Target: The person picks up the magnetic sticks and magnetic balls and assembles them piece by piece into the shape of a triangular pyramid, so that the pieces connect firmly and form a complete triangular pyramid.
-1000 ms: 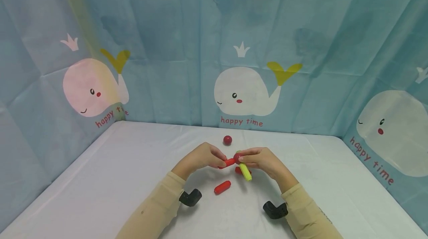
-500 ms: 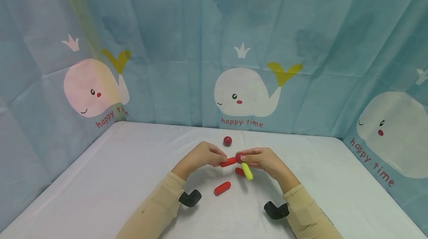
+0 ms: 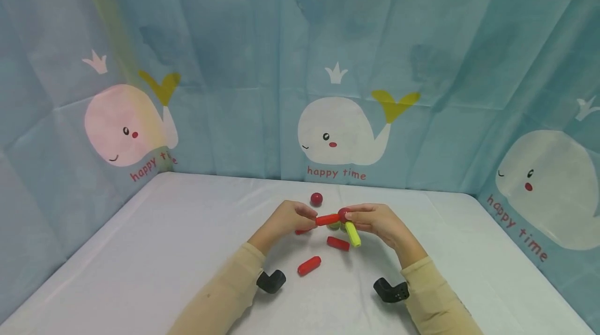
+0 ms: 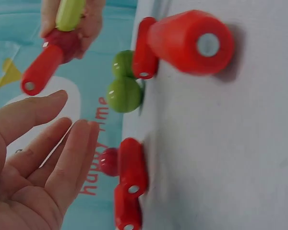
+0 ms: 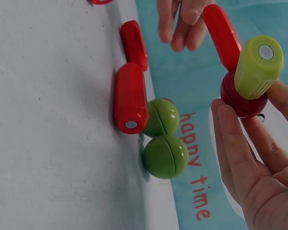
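My right hand (image 3: 384,223) pinches a dark red magnetic ball (image 5: 240,103) between thumb and fingertips, above the table. Two rods are joined to that ball. A red magnetic rod (image 3: 327,219) points left, and a yellow-green magnetic rod (image 3: 353,234) slants toward the front. In the left wrist view, my left hand (image 4: 38,177) has its thumb and fingers spread, with a gap to the red rod's free end. From the head view, its fingertips overlap that rod end. Two green balls (image 5: 165,155) lie touching on the table beyond the right hand.
Loose red rods lie on the white table: one at the front (image 3: 309,265), one in the middle (image 3: 338,243), and another (image 3: 303,231) below the left hand. Farther back is a second red ball (image 3: 316,199). A blue whale-print curtain (image 3: 244,132) stands behind the table.
The left fingers have let go of the red rod, which they pinched earlier. My right hand has moved slightly right and up with the joined pieces, uncovering the middle rod and green balls.
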`<state>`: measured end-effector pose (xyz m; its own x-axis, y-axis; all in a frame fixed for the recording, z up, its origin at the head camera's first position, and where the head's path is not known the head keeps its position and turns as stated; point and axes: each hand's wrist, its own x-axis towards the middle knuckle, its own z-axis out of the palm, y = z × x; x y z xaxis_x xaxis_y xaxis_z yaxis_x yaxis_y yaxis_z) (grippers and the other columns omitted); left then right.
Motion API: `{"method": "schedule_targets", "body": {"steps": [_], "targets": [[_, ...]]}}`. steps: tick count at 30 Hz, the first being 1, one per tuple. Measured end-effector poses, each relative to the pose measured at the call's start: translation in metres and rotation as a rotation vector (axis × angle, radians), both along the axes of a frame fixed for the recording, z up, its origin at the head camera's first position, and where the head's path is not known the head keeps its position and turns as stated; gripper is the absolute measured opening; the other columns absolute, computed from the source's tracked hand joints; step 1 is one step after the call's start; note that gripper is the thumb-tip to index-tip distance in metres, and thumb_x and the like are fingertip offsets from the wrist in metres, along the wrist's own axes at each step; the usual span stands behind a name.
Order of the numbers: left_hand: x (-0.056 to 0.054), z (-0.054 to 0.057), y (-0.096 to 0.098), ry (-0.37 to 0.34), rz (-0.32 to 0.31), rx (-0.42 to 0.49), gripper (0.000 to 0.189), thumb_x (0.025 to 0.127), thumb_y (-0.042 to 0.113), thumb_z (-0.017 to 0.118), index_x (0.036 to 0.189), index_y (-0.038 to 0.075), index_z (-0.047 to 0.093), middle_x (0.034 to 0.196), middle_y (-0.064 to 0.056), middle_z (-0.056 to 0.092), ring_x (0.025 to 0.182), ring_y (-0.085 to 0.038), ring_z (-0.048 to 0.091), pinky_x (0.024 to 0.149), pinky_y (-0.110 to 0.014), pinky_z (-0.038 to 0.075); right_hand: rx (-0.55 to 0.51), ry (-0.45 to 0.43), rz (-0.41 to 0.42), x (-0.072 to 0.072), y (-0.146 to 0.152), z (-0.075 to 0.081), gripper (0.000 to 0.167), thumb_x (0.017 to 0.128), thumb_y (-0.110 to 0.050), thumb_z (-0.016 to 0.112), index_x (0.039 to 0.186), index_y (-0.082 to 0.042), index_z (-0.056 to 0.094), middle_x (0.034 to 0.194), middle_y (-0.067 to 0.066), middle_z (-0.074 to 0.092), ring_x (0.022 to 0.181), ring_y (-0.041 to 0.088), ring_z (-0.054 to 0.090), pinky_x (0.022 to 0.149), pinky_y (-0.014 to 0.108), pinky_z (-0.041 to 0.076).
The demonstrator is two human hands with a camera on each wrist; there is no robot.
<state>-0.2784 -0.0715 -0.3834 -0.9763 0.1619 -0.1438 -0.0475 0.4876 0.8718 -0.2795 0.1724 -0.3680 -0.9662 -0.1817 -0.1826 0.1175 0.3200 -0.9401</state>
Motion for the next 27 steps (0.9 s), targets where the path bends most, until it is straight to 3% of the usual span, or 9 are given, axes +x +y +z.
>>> {"method": "schedule_targets", "body": {"steps": [11, 16, 22, 27], "targets": [[-0.016, -0.006, 0.018, 0.043, 0.033, -0.003, 0.035, 0.085, 0.021, 0.077, 0.119, 0.015, 0.071, 0.123, -0.006, 0.067, 0.104, -0.022, 0.062, 0.091, -0.040, 0.057, 0.013, -0.002, -0.039, -0.004, 0.010, -0.001, 0.049, 0.090, -0.033, 0.073, 0.125, 0.000, 0.066, 0.125, 0.015, 0.069, 0.108, 0.018, 0.069, 0.100, 0.041, 0.053], [-0.026, -0.007, 0.023, 0.071, -0.007, -0.026, 0.035, 0.086, 0.019, 0.076, 0.120, 0.014, 0.070, 0.122, -0.005, 0.068, 0.110, -0.023, 0.062, 0.095, -0.040, 0.056, 0.025, -0.008, -0.057, -0.007, 0.014, 0.000, 0.050, 0.090, -0.034, 0.073, 0.126, -0.001, 0.065, 0.126, 0.015, 0.069, 0.107, 0.018, 0.069, 0.101, 0.041, 0.052], [-0.038, -0.015, 0.028, 0.100, -0.089, -0.065, 0.037, 0.086, 0.018, 0.076, 0.121, 0.012, 0.069, 0.121, -0.005, 0.069, 0.112, -0.023, 0.062, 0.097, -0.042, 0.054, 0.009, -0.007, -0.060, -0.008, 0.017, -0.001, 0.048, 0.090, -0.033, 0.073, 0.125, 0.000, 0.066, 0.124, 0.013, 0.070, 0.103, 0.016, 0.070, 0.099, 0.039, 0.054], [-0.042, -0.017, 0.034, 0.098, -0.122, -0.093, 0.040, 0.084, 0.020, 0.078, 0.123, 0.015, 0.069, 0.120, -0.002, 0.070, 0.112, -0.022, 0.061, 0.097, -0.043, 0.053, 0.021, 0.001, -0.060, -0.007, 0.018, -0.001, 0.047, 0.090, -0.033, 0.072, 0.125, -0.001, 0.066, 0.126, 0.014, 0.069, 0.103, 0.016, 0.069, 0.098, 0.039, 0.054]]}}
